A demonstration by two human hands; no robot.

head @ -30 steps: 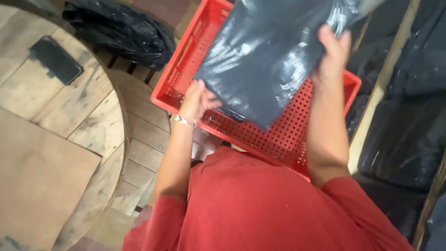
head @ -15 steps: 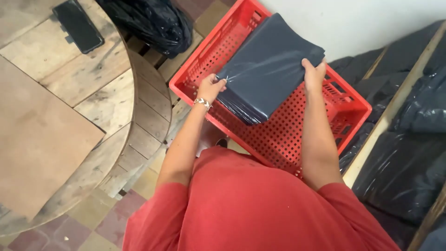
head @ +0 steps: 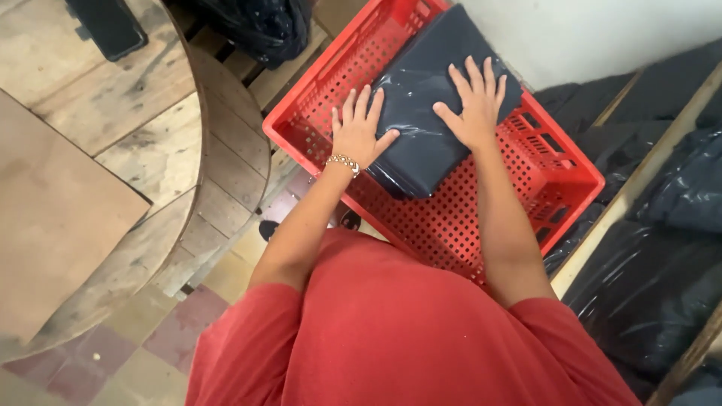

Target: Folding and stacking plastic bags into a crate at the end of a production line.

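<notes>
Both hands lie flat with fingers spread and released, the left hand (head: 359, 131) at the 8 o'clock edge of the dark plastic-wrapped stack (head: 436, 98), the right hand (head: 474, 105) on its top. The stack rests inside the red perforated crate (head: 526, 180); a round wooden desk (head: 143, 113) stands at 9 o'clock.

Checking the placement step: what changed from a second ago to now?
The dark bag stack went from held up over the crate to lying flat inside it. The left hand and right hand gave up their edge grips and now press on top, palms flat, fingers spread. The crate, wooden table and phone stayed put.
</notes>
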